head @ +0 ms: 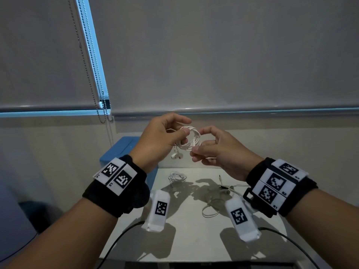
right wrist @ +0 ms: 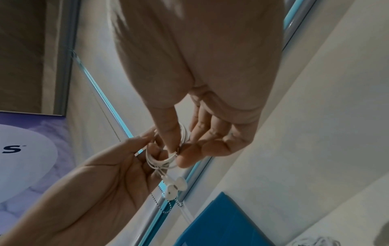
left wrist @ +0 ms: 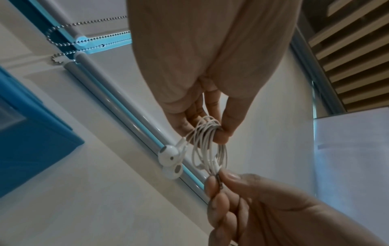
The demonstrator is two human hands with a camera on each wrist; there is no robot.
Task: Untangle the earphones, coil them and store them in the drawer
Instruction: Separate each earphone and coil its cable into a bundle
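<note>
At the far left of the head view a blue drawer unit (head: 124,150) stands against the wall, beside the white table (head: 186,226), with the beaded blind chains (head: 93,74) hanging above it. Just right of it, raised above the table, the left hand (head: 161,140) pinches the upper side of a coil of white earphones (head: 191,137) between thumb and curled fingers; in the left wrist view several loops of cable (left wrist: 210,146) gather under the thumb tip, and the two earbuds (left wrist: 169,159) dangle together below the coil on its left side. Next to the right, the right hand (head: 219,150) meets the coil from the other side, its thumb and fingertips closed on the cable end at the lower edge of the loops; the left wrist view shows a small dark part of the cord nipped between that thumb and forefinger. The right wrist view shows the same hold from beneath, with the coil (right wrist: 166,156) caught between both hands and the earbuds (right wrist: 174,186) hanging under it.

Below the hands, on the table, a second small bundle of white cable (head: 177,176) lies left of centre, and further right a loose, uncoiled pair of earphones (head: 217,199) sprawls with its jack pointing away. Both wrists wear black bands carrying square-patterned markers, with a white camera housing (head: 158,208) under each.
</note>
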